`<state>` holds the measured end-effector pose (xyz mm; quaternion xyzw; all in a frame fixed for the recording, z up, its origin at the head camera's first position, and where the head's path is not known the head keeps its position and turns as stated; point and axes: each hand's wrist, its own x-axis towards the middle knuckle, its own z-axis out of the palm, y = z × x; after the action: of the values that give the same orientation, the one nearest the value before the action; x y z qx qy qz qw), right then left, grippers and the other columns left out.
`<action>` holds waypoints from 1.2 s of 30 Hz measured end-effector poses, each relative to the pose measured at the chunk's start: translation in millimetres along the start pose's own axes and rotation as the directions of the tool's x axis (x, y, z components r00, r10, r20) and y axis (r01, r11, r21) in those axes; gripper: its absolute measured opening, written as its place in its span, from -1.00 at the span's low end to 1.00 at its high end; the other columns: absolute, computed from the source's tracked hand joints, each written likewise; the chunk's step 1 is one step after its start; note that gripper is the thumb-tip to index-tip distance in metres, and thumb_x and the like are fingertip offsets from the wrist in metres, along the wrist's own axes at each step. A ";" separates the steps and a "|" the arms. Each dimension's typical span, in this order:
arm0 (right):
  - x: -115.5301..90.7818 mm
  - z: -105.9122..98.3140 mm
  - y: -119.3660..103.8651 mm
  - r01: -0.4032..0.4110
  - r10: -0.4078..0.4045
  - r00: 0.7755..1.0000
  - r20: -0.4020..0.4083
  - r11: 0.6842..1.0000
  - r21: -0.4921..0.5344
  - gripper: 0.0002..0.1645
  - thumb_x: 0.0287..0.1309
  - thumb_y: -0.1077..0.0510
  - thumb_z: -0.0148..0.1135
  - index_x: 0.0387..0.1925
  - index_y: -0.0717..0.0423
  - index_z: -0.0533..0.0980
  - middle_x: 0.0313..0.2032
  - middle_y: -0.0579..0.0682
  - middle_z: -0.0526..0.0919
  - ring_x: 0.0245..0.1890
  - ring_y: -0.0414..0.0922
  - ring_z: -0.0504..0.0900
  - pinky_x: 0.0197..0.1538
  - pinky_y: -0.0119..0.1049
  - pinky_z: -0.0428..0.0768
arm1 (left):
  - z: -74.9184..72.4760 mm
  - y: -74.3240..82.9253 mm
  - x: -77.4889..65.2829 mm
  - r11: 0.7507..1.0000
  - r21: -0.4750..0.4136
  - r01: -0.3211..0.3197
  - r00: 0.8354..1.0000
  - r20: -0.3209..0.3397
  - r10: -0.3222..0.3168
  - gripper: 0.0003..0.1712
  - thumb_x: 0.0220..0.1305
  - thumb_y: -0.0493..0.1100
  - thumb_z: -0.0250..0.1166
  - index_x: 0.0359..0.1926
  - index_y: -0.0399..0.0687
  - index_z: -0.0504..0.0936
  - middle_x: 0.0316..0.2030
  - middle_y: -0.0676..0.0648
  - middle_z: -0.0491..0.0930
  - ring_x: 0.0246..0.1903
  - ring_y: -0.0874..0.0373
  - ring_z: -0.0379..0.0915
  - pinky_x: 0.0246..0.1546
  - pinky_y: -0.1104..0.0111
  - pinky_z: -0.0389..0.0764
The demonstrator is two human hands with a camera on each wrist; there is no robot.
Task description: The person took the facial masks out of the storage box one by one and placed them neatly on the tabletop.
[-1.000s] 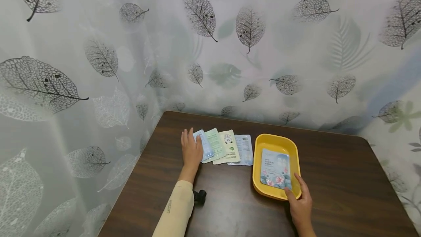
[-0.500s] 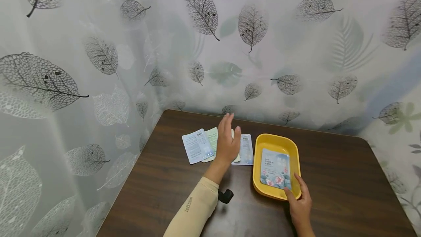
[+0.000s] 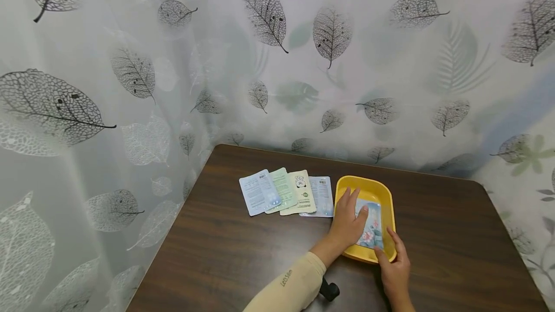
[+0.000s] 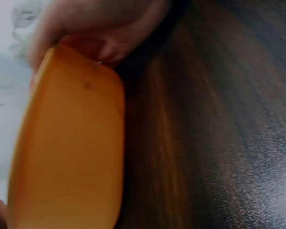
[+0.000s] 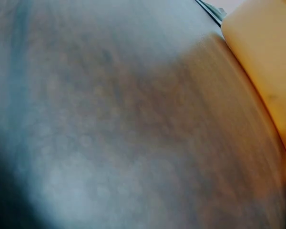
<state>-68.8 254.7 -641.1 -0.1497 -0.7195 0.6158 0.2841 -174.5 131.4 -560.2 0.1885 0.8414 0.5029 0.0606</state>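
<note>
A yellow plastic basin (image 3: 386, 191) stands on the brown table. Inside it lies a blue sheet mask packet (image 3: 370, 236) with pink flowers, its left part covered by my left hand (image 3: 348, 220). That hand reaches over the basin's left rim with fingers extended. My right hand (image 3: 395, 266) grips the basin's near right corner, thumb over the rim and fingers along the outer side. In the left wrist view the basin's wall (image 4: 71, 143) fills the left, with the gripping right hand (image 4: 100, 28) at its top end. The right wrist view catches the basin's side (image 5: 264, 62) at upper right.
Left of the basin several more mask packets lie overlapping in a fan: a pale blue one (image 3: 257, 194), a green one (image 3: 284, 188), a cream one with a panda (image 3: 301, 201) and another blue one (image 3: 323, 196). A leaf-print curtain (image 3: 299, 71) hangs behind the table (image 3: 217, 254).
My left hand has moved right, from the leftmost packet across the fan to above the basin. The leftmost packet is now uncovered. My right hand has kept its grip on the basin.
</note>
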 end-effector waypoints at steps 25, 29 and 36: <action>1.4 0.9 -0.2 0.000 0.000 1.000 0.000 1.000 -0.024 -0.26 0.14 0.55 0.25 0.38 0.30 0.40 0.26 -0.32 0.48 0.22 -0.42 0.40 0.17 -0.68 0.35 | 25.7 -4.3 13.3 0.941 0.179 0.288 0.946 0.101 -0.309 -0.32 0.30 0.25 0.28 0.39 0.27 0.43 0.49 0.00 0.29 0.46 0.06 0.21 0.45 0.16 0.35; 1.3 0.2 0.8 0.003 -0.003 1.000 0.001 1.000 -0.029 -0.28 0.16 0.53 0.26 0.38 0.30 0.40 0.26 -0.32 0.48 0.23 -0.42 0.38 0.18 -0.68 0.33 | 22.2 -5.2 12.7 0.960 0.109 0.256 0.955 0.122 -0.269 -0.35 0.23 0.22 0.39 0.33 0.34 0.49 0.47 0.15 0.31 0.37 0.16 0.36 0.38 0.23 0.44; 2.1 -0.7 2.2 -0.002 0.002 1.000 0.003 0.999 -0.041 -0.27 0.17 0.51 0.27 0.39 0.28 0.40 0.26 -0.33 0.47 0.24 -0.44 0.37 0.17 -0.70 0.31 | 16.1 -2.8 10.5 0.972 -0.004 0.236 0.968 0.090 -0.235 -0.44 0.16 0.09 0.44 0.22 0.35 0.59 0.57 -0.03 0.16 0.50 0.00 0.23 0.44 0.18 0.39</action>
<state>-70.3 256.9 -642.7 -0.1551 -0.7322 0.6016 0.2792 -180.2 147.4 -569.5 0.1090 0.8505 0.4894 0.1587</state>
